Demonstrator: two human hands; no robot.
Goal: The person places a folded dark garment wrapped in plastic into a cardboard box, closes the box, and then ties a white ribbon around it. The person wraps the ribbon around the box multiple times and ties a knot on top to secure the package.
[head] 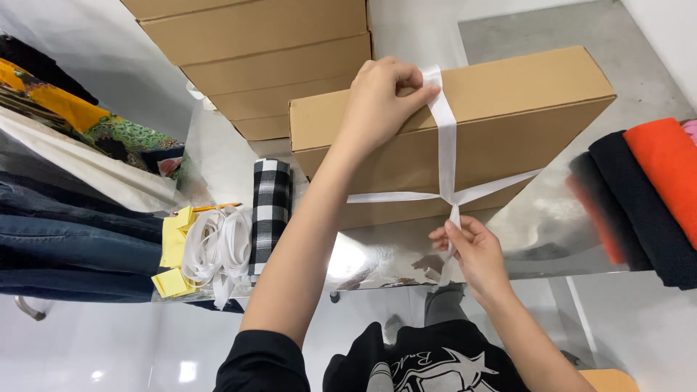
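A flat brown cardboard box [508, 101] lies tilted on a shiny silver table [544, 225]. A white ribbon [446, 138] runs over the box's top and crosses another strand on its near side. My left hand [381, 98] pinches the ribbon at the box's top edge. My right hand [468, 250] grips the ribbon's end just below the crossing, at the box's lower front edge.
Several more brown boxes [268, 51] are stacked behind. A rolled black-and-white checked cloth [270, 207], a heap of white ribbon [216, 250] and yellow paper notes [174, 239] lie at left, beside folded jeans [72, 239]. Black and orange folded cloths [646, 189] sit at right.
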